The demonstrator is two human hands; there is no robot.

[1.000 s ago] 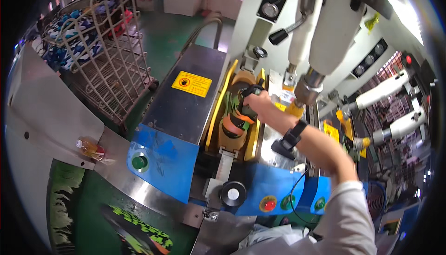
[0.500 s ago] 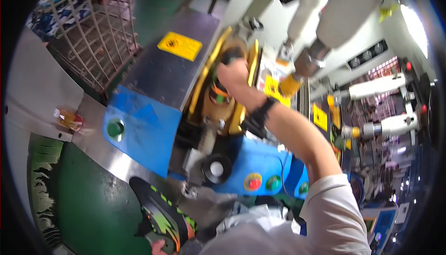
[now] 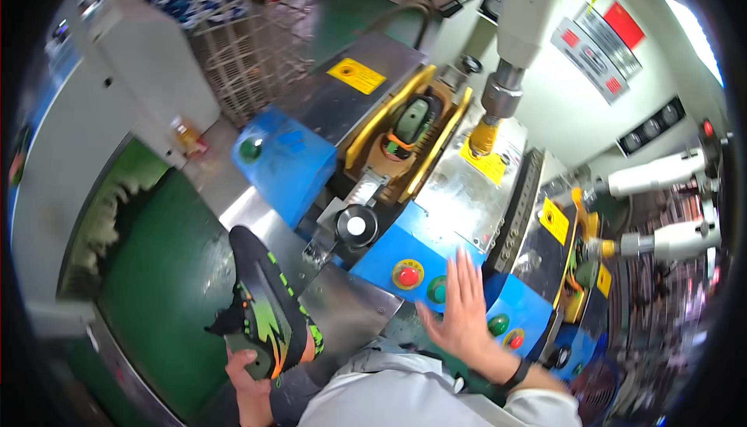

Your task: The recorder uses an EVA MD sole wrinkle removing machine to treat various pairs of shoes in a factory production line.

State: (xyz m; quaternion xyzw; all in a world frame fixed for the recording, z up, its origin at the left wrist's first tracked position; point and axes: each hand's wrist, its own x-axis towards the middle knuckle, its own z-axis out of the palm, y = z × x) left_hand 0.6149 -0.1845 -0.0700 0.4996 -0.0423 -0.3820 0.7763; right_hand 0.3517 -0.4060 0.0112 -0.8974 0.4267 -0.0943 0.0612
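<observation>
My left hand (image 3: 247,374) grips a black sports shoe (image 3: 272,302) with green and orange markings by its sole end; the toe points up and away. My right hand (image 3: 459,314) is open, fingers stretched out, hovering at the green push button (image 3: 437,290) on the blue machine front; contact cannot be made out. Left of that button sits a red push button (image 3: 408,274). Farther off, a second shoe (image 3: 412,125), black and green with an orange band, lies in the press cradle between yellow side pads (image 3: 436,158).
A press arm with a yellow tip (image 3: 484,139) hangs right of the cradle. A similar station with white press arms (image 3: 661,174) stands at the right. On the left are a green conveyor belt (image 3: 163,287), a wire cart (image 3: 245,45) and a bottle (image 3: 187,137).
My right hand has let go of the shoe in the cradle and drawn back to the machine's front buttons. My left hand still holds its shoe. The view has shifted.
</observation>
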